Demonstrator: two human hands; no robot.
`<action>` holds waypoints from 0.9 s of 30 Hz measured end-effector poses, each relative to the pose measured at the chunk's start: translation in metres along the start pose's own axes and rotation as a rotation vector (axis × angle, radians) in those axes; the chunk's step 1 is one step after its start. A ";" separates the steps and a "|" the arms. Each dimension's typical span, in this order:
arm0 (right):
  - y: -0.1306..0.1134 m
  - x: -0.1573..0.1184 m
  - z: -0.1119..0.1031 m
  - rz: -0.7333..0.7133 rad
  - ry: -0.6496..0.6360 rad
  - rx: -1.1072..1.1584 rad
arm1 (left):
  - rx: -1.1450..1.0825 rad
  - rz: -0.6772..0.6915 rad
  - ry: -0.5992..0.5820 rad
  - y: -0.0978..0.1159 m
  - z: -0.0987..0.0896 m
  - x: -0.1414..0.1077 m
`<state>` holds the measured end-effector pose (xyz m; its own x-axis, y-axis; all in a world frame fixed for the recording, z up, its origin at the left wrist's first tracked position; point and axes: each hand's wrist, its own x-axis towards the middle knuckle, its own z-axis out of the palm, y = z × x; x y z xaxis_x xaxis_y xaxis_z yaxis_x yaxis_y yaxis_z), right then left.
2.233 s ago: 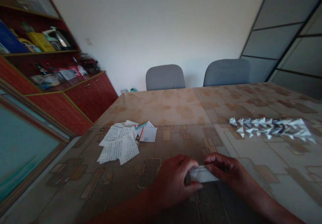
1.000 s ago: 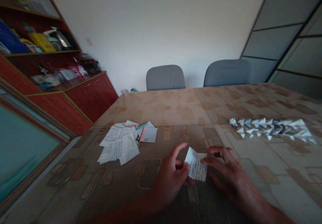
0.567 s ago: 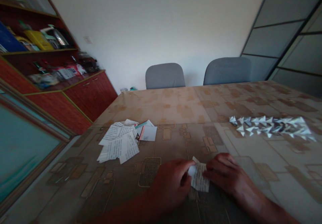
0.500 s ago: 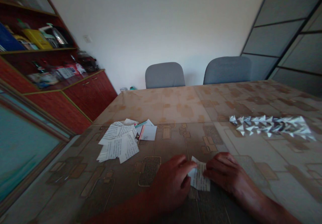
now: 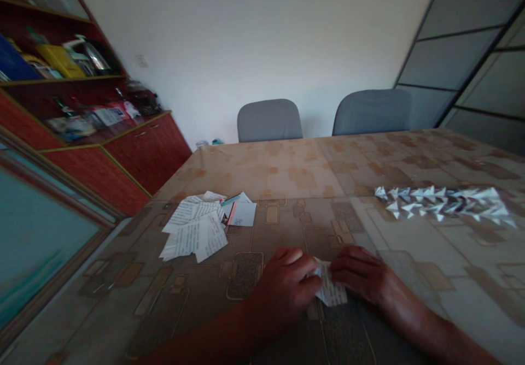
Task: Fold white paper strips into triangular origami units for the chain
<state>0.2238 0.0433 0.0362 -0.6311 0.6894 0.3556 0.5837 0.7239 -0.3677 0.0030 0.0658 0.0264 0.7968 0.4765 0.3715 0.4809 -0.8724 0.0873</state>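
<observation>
A small piece of printed paper [image 5: 330, 287] lies at the table's near edge between my two hands. My left hand [image 5: 289, 283] is closed on its left side, thumb and fingers pinching the edge. From the right, my right hand [image 5: 361, 275] has its fingers bent onto the paper's other side. The upper part of the paper looks bent or folded, though the fingers hide some of it. To the left rests a loose pile of printed paper pieces [image 5: 191, 236], with a white card [image 5: 245, 215] at its right side.
Rows of folded paper pieces with pointed tips [image 5: 441, 201] stand at the right of the patterned table [image 5: 287, 171]. Two grey chairs [image 5: 268, 120] are behind the far edge. A red-brown cabinet [image 5: 143, 157] with shelved items stands at the left.
My left hand has moved slightly right, its thumb now closed in on the paper. The right hand has shifted a little left, and less of the paper shows.
</observation>
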 end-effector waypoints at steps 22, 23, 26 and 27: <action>0.004 -0.009 0.011 0.320 0.033 0.035 | -0.360 -0.372 -0.014 0.004 0.006 0.004; 0.005 -0.009 0.013 0.334 0.057 0.014 | -0.342 -0.389 -0.022 0.004 0.006 0.004; 0.007 -0.009 0.019 0.362 0.113 -0.045 | -0.292 -0.432 -0.048 0.002 0.005 0.004; 0.007 -0.008 0.020 0.373 0.123 -0.060 | -0.287 -0.449 -0.054 0.002 0.003 0.004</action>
<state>0.2227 0.0419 0.0131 -0.3067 0.9003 0.3088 0.7925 0.4213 -0.4410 0.0082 0.0667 0.0250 0.5574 0.8078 0.1918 0.6652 -0.5728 0.4789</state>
